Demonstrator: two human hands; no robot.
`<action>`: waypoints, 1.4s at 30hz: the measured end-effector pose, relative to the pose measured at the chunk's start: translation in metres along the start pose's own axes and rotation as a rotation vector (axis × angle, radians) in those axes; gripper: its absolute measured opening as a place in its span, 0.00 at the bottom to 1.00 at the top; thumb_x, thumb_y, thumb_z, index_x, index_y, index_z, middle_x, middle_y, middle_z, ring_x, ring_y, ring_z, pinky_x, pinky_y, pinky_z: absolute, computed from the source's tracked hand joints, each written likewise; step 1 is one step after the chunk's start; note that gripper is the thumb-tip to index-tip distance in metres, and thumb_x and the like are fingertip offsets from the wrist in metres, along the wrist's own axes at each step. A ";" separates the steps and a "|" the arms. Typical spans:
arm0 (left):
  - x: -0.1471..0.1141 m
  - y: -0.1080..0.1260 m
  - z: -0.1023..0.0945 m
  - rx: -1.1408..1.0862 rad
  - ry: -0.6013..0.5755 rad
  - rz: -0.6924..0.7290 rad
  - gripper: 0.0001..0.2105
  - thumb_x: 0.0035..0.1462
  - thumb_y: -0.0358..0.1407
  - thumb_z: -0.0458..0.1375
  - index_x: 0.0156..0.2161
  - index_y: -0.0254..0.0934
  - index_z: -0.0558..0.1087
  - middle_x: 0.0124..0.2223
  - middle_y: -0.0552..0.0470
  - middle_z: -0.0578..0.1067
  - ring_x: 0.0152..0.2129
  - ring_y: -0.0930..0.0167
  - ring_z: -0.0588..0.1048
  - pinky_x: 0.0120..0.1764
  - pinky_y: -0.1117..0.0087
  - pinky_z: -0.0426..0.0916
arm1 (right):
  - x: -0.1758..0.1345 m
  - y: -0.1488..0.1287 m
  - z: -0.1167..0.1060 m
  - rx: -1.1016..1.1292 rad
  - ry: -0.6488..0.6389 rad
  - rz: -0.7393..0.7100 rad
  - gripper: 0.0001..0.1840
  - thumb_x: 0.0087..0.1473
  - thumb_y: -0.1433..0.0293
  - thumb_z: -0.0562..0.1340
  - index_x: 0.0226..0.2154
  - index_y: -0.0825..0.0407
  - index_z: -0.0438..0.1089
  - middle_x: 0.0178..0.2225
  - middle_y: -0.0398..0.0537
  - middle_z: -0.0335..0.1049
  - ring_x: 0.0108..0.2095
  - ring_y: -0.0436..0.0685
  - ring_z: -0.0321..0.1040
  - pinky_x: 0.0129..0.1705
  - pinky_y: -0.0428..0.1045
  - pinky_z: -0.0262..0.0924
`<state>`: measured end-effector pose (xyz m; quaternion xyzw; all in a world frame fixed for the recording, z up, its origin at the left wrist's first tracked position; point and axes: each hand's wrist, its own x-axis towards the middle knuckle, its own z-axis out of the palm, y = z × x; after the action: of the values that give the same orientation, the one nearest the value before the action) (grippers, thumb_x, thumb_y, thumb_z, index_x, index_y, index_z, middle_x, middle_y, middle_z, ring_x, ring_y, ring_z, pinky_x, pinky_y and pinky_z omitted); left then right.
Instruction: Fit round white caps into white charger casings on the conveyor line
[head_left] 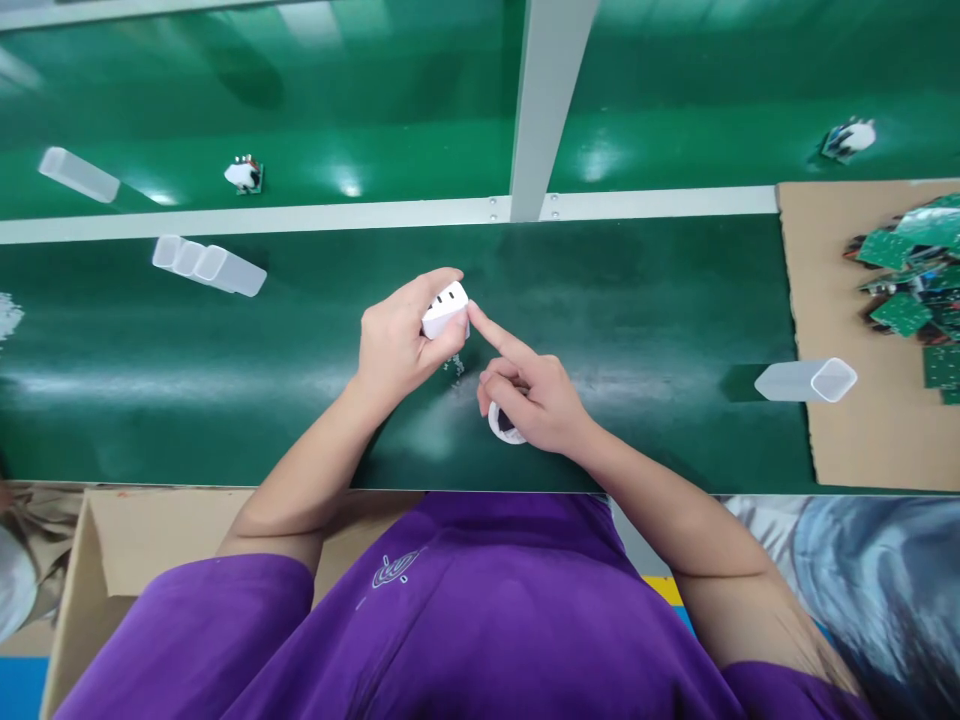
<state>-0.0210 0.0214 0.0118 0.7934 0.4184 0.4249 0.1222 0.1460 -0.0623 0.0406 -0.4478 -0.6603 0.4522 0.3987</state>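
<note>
A small white block with dark slots in its end, like a multi-port charger, is gripped between the thumb and fingers of my left hand. My right hand stretches its index finger to the block's right edge, the fingertip at its surface. The other right fingers are curled in. Below them a white ring-shaped roll with a dark centre shows, partly covered by the hand, which seems to hold it. Small white scraps lie on the green bench beneath the block.
Several translucent plastic sleeves lie at the left, another sleeve at the right. Cardboard carries piled circuit boards. A metal post rises behind the bench. Small circuit assemblies sit beyond the rail. An open carton stands below left.
</note>
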 end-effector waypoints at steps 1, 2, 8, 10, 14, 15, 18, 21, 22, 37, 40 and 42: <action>0.000 0.000 -0.001 0.003 -0.008 -0.001 0.17 0.58 0.46 0.54 0.46 0.38 0.74 0.41 0.50 0.80 0.32 0.70 0.77 0.36 0.72 0.70 | 0.000 -0.001 -0.001 0.007 0.000 0.013 0.31 0.58 0.74 0.51 0.64 0.52 0.56 0.21 0.32 0.67 0.19 0.45 0.57 0.27 0.41 0.59; 0.000 -0.001 -0.001 0.006 -0.019 -0.006 0.16 0.57 0.46 0.55 0.46 0.39 0.75 0.40 0.50 0.80 0.31 0.70 0.77 0.35 0.72 0.70 | 0.000 -0.001 -0.002 0.014 0.000 0.021 0.31 0.58 0.74 0.51 0.64 0.52 0.57 0.20 0.32 0.67 0.19 0.45 0.58 0.27 0.41 0.60; 0.001 0.000 -0.004 -0.003 -0.072 -0.043 0.16 0.56 0.45 0.57 0.45 0.38 0.75 0.40 0.50 0.80 0.30 0.70 0.76 0.35 0.72 0.70 | 0.000 -0.001 -0.003 0.012 0.000 0.015 0.30 0.58 0.74 0.51 0.63 0.52 0.58 0.20 0.32 0.67 0.19 0.45 0.59 0.27 0.41 0.59; 0.001 0.000 -0.003 -0.005 -0.067 -0.045 0.15 0.55 0.44 0.57 0.44 0.38 0.75 0.38 0.50 0.80 0.29 0.71 0.76 0.34 0.73 0.70 | 0.000 -0.001 -0.002 -0.001 0.003 0.012 0.30 0.58 0.74 0.51 0.63 0.52 0.58 0.20 0.32 0.67 0.19 0.45 0.60 0.27 0.41 0.59; 0.001 0.001 -0.003 -0.083 -0.064 -0.069 0.14 0.55 0.44 0.57 0.42 0.39 0.76 0.35 0.52 0.80 0.26 0.72 0.74 0.30 0.73 0.68 | -0.001 -0.002 0.000 -0.040 -0.004 -0.003 0.29 0.59 0.74 0.51 0.63 0.52 0.57 0.21 0.33 0.68 0.20 0.45 0.60 0.26 0.41 0.59; 0.002 0.002 -0.003 -0.122 -0.068 -0.089 0.14 0.55 0.45 0.57 0.41 0.39 0.76 0.35 0.52 0.80 0.25 0.72 0.73 0.30 0.73 0.67 | -0.001 -0.002 -0.001 -0.036 -0.010 0.001 0.29 0.60 0.73 0.51 0.63 0.52 0.57 0.21 0.33 0.68 0.20 0.45 0.60 0.25 0.41 0.59; 0.002 0.004 -0.001 -0.307 -0.137 -0.208 0.15 0.56 0.49 0.57 0.38 0.40 0.76 0.34 0.52 0.79 0.24 0.72 0.73 0.27 0.72 0.66 | 0.003 0.001 -0.007 0.071 0.078 0.078 0.23 0.64 0.68 0.52 0.61 0.52 0.60 0.21 0.35 0.67 0.18 0.46 0.60 0.22 0.42 0.57; -0.001 0.007 0.004 -0.587 -0.291 -0.365 0.19 0.56 0.54 0.56 0.38 0.40 0.76 0.30 0.52 0.78 0.22 0.71 0.74 0.23 0.72 0.66 | 0.012 0.008 -0.019 0.294 0.312 0.213 0.22 0.66 0.55 0.50 0.53 0.52 0.65 0.23 0.37 0.65 0.16 0.46 0.58 0.17 0.42 0.52; -0.003 0.008 0.006 -0.675 -0.344 -0.410 0.20 0.56 0.55 0.56 0.38 0.40 0.76 0.28 0.52 0.78 0.20 0.71 0.74 0.21 0.72 0.66 | 0.015 0.010 -0.022 0.359 0.351 0.260 0.25 0.66 0.51 0.49 0.50 0.52 0.66 0.24 0.38 0.65 0.15 0.46 0.58 0.16 0.42 0.51; -0.012 0.014 0.015 -0.951 -0.486 -0.576 0.22 0.53 0.56 0.60 0.37 0.38 0.76 0.21 0.53 0.74 0.11 0.72 0.70 0.11 0.74 0.58 | 0.012 0.007 -0.029 0.441 0.108 0.286 0.16 0.66 0.59 0.52 0.50 0.51 0.58 0.34 0.42 0.69 0.21 0.46 0.66 0.18 0.41 0.60; -0.012 0.014 0.015 -0.850 -0.450 -0.500 0.22 0.53 0.57 0.59 0.37 0.38 0.77 0.23 0.52 0.75 0.15 0.72 0.71 0.15 0.74 0.62 | 0.006 0.008 -0.021 0.215 0.192 0.188 0.15 0.67 0.60 0.52 0.52 0.49 0.57 0.36 0.42 0.68 0.19 0.44 0.63 0.18 0.41 0.59; -0.013 0.016 0.014 -0.751 -0.419 -0.437 0.21 0.55 0.55 0.58 0.36 0.38 0.77 0.27 0.51 0.77 0.19 0.72 0.72 0.19 0.73 0.65 | 0.003 0.008 -0.016 0.001 0.269 0.097 0.15 0.69 0.59 0.50 0.54 0.48 0.56 0.39 0.44 0.68 0.23 0.45 0.66 0.22 0.42 0.63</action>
<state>-0.0054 0.0037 0.0047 0.6564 0.3591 0.3422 0.5684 0.1620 -0.0544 0.0380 -0.5355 -0.5783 0.4072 0.4616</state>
